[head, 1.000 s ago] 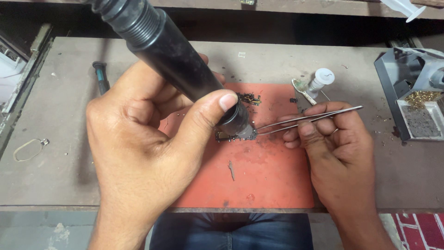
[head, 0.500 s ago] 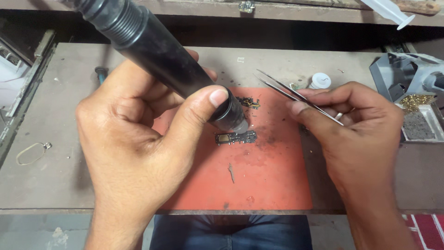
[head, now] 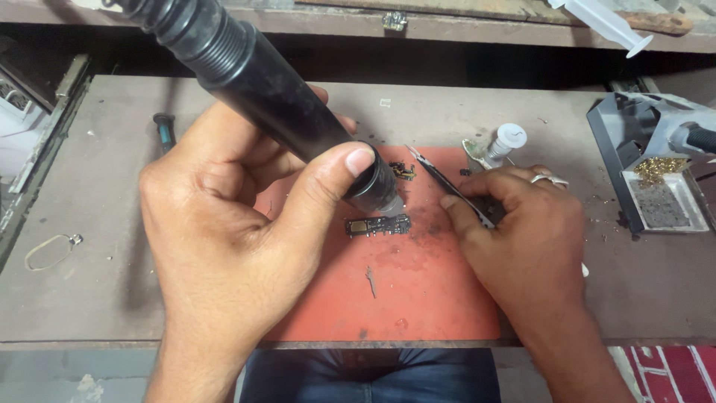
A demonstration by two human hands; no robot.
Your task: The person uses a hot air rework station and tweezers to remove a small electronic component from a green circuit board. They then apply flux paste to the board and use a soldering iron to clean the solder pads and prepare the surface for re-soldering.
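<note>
my left hand [head: 224,246] clamps black hot-air wand [head: 276,97], nozzle angled at small circuit board [head: 378,225] mid red mat [head: 418,298]; right hand [head: 522,239] at 3 o'clock pinches tweezers [head: 447,179], tips off-board, ready.

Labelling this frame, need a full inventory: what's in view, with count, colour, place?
hot-air wand: 1, black, in left hand, nozzle above the board
circuit board: 1, dark, on mat centre
small part: 1, dark with gold, mat top edge
mat: 1, orange-red, bench centre
tweezers: 1, metal, in right hand
small bottle: 1, white, right of mat
tray: 1, grey, far right, with brass-coloured wool
syringe: 1, clear, top shelf
screwdriver: 1, dark, left of hand
loop: 1, pale, bench left
left hand: grip around wand
right hand: grip on tweezers
</note>
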